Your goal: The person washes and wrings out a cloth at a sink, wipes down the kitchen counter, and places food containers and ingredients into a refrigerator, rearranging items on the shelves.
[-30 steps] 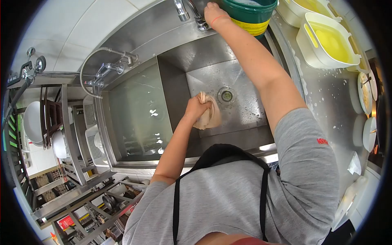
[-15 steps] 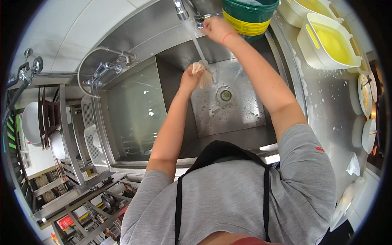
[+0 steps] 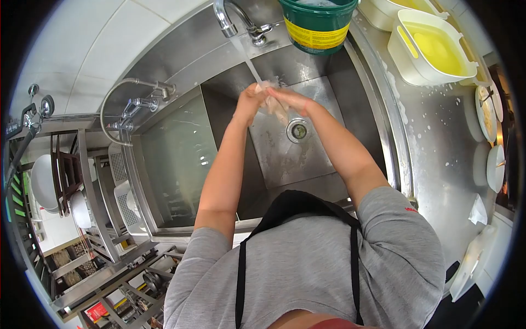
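Water runs from the curved faucet (image 3: pixel 225 21) onto a wet beige cloth (image 3: pixel 278 108) over the right-hand sink basin (image 3: pixel 296 162). My left hand (image 3: pixel 250 101) grips the cloth from the left, its fingers closed on it. My right hand (image 3: pixel 293 100) meets the cloth from the right, with its fingers stretched out and fairly straight against it. Below the cloth, the round drain (image 3: pixel 299 130) shows in the basin floor.
A green bucket (image 3: pixel 316 27) stands behind the basin. White tubs of yellow liquid (image 3: pixel 433 49) and several plates are on the steel counter (image 3: pixel 438 148) at right. The left basin (image 3: pixel 178 164) holds cloudy water. Racks stand at far left.
Water has started to flow from the faucet. My right hand has left the tap handle and come down to the cloth, which my left hand has moved up under the stream.
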### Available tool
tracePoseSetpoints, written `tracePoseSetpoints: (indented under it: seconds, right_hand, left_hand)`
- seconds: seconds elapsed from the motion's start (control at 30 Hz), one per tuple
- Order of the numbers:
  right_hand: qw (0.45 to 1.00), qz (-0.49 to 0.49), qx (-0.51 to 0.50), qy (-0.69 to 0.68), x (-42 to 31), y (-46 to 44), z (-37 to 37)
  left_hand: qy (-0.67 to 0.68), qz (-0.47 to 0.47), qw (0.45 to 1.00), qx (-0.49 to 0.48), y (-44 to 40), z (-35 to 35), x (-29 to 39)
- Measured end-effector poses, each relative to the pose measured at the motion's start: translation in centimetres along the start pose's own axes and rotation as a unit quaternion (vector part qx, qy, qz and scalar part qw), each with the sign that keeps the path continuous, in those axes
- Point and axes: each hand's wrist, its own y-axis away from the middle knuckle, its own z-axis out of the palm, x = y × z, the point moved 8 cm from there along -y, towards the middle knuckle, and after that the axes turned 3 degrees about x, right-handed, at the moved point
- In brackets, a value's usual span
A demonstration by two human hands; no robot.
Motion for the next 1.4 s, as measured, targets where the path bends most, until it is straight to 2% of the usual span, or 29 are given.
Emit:
tracePoseSetpoints:
  seconds: [0.13, 0.17, 0.2, 0.23, 0.27, 0.33, 0.37, 0.43, 0.47, 0.53, 0.57, 0.6, 0.67, 0.73, 0.77, 0.8, 0.83, 0.87, 0.9, 0.93, 0.97, 1.07, 1.1, 1.13, 1.17, 1.2, 1.23, 1.27, 1.4]
  right_hand:
    - [0.996, -0.016, -0.062, -0.059, 3.4, 1.3, 0.0]
    - [0.986, -0.067, -0.036, -0.151, 2.6, 1.2, 0.1]
    - [0.963, -0.118, -0.01, -0.241, 1.9, 1.1, 0.2]
    - [0.963, -0.15, 0.025, -0.223, 0.8, 1.6, 1.2]
    - [0.96, -0.181, 0.059, -0.204, -0.5, 2.1, 2.6]
    - [0.895, -0.413, 0.161, 0.049, -3.7, 4.1, 6.0]
    - [0.865, -0.444, 0.196, 0.128, -5.4, 6.5, 7.6]
    - [0.873, -0.413, 0.203, 0.163, -6.3, 6.3, 7.6]
    - [0.88, -0.379, 0.208, 0.198, -6.3, 5.8, 7.5]
    - [0.887, -0.31, 0.217, 0.263, -6.3, 4.4, 7.1]
    - [0.864, -0.256, 0.249, 0.355, -4.8, 0.7, 4.7]
    - [0.862, -0.257, 0.28, 0.336, -5.1, 0.1, 2.5]
    - [0.859, -0.257, 0.31, 0.316, -5.0, 0.4, 1.5]
    - [0.816, -0.357, 0.257, 0.376, -5.5, 2.5, 4.3]
    - [0.814, -0.356, 0.259, 0.378, -5.6, 3.3, 5.0]
    - [0.812, -0.371, 0.241, 0.381, -5.8, 4.2, 6.3]
    - [0.809, -0.386, 0.223, 0.383, -6.1, 5.0, 7.6]
    - [0.808, -0.399, 0.204, 0.382, -6.2, 5.4, 8.3]
    - [0.809, -0.399, 0.205, 0.38, -6.8, 5.1, 7.9]
    - [0.826, -0.333, 0.229, 0.393, -7.0, 3.6, 6.2]
    - [0.838, -0.266, 0.253, 0.404, -7.0, 2.2, 4.3]
    - [0.84, -0.239, 0.306, 0.379, -6.2, -0.5, -1.4]
    - [0.881, -0.199, 0.291, 0.315, -5.0, -1.3, -2.7]
    - [0.915, -0.158, 0.275, 0.25, -3.8, -1.9, -3.5]
    - [0.914, -0.159, 0.276, 0.252, -3.7, -1.9, -3.5]
    - [0.968, -0.144, 0.199, 0.048, -2.2, -2.3, -2.8]
    - [0.974, -0.12, 0.11, -0.159, -1.1, -2.3, -1.4]
    - [0.959, -0.106, 0.057, -0.257, -1.1, -1.6, 0.0]
    - [0.967, -0.123, 0.07, -0.211, -2.3, -0.5, 2.2]
  left_hand:
    - [0.085, -0.023, 0.994, 0.071, -0.4, -3.6, -0.3]
    - [0.085, -0.025, 0.994, 0.068, -0.4, -3.7, -1.1]
    - [0.234, -0.069, 0.967, 0.077, -0.2, -3.6, -2.7]
    - [0.375, -0.114, 0.916, 0.084, 0.3, -3.2, -3.9]
    - [0.382, -0.172, 0.89, 0.181, 1.1, -2.7, -5.2]
    - [0.41, -0.202, 0.882, 0.117, 0.8, -1.3, -9.6]
    - [0.464, -0.158, 0.87, 0.06, -0.1, -1.0, -11.7]
    - [0.56, -0.016, 0.823, -0.099, -1.7, -1.1, -13.9]
    - [0.495, 0.009, 0.865, -0.081, -1.8, -0.9, -13.9]
    - [0.592, 0.142, 0.785, -0.115, -0.9, 0.5, -9.8]
    - [0.592, 0.142, 0.785, -0.115, -0.2, 0.7, -8.6]
    - [0.448, -0.058, 0.892, -0.028, -0.6, 1.4, -11.2]
    - [0.268, -0.255, 0.927, 0.062, 1.1, 1.7, -12.1]
    - [0.397, -0.204, 0.874, 0.192, 1.7, 2.2, -8.8]
    - [0.398, -0.204, 0.874, 0.189, 1.2, 1.3, -10.2]
    - [0.463, -0.087, 0.882, 0.02, -0.8, 0.9, -10.7]
    - [0.507, 0.034, 0.848, -0.15, -1.5, 0.4, -11.0]
    - [0.518, 0.056, 0.836, -0.174, -1.3, 0.3, -10.7]
    - [0.516, 0.054, 0.837, -0.174, -1.5, 0.3, -11.0]
    - [0.454, -0.09, 0.886, -0.034, -0.6, 1.9, -9.3]
    - [0.369, -0.229, 0.894, 0.106, 1.0, 2.4, -9.1]
    - [0.315, -0.243, 0.913, 0.095, 0.5, 3.5, -7.7]
    - [0.265, -0.231, 0.931, 0.097, 0.3, 3.1, -7.5]
    - [0.31, -0.209, 0.923, 0.087, 0.0, 2.8, -7.6]
    - [0.311, -0.208, 0.924, 0.085, -0.1, 2.2, -8.0]
    - [0.363, -0.185, 0.912, 0.044, -0.2, 2.0, -8.0]
    - [0.413, -0.162, 0.896, 0.005, 0.1, 2.3, -7.8]
    - [0.384, -0.209, 0.897, 0.064, 1.5, 2.2, -8.1]
    - [0.463, -0.208, 0.861, 0.042, 3.1, 4.1, -8.4]
